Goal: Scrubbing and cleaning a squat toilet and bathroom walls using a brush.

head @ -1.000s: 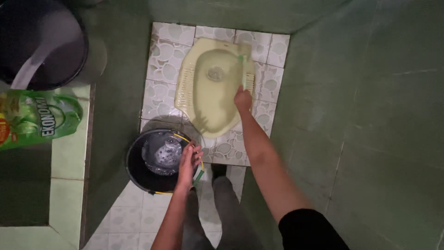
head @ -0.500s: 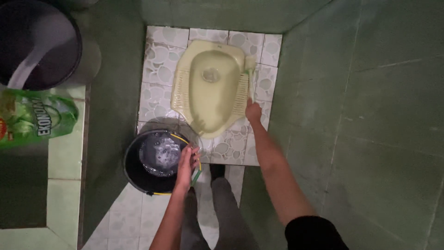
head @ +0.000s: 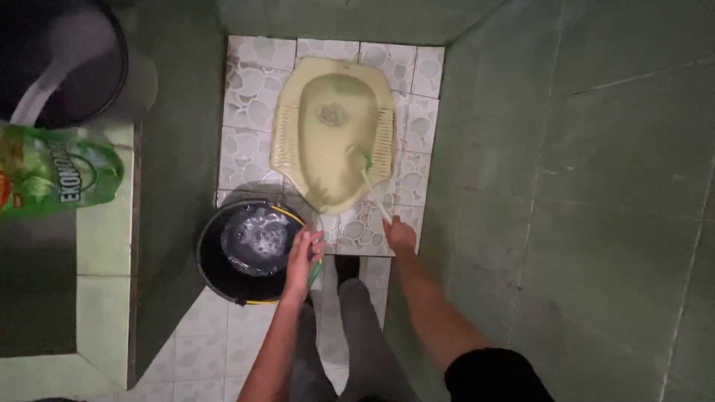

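A pale yellow squat toilet pan [head: 328, 134] is set in patterned floor tiles. My right hand [head: 400, 236] grips the handle of a toilet brush [head: 370, 182], whose green head rests inside the pan near its right footrest. My left hand [head: 304, 257] rests on the rim of a black bucket [head: 223, 268] holding soapy water; its fingers close around the bucket's yellow handle and a green item I cannot make out. My legs stand just below the bucket.
A large dark water tub [head: 63, 63] stands at the top left. A green refill pouch [head: 56, 175] lies on a tiled ledge [head: 104, 253] at the left. Green walls close in on the right [head: 581, 186] and behind the pan.
My right hand pulled back toward me from beside the pan's right footrest, and the brush head moved from the right rim down into the bowl. The left hand stayed on the bucket.
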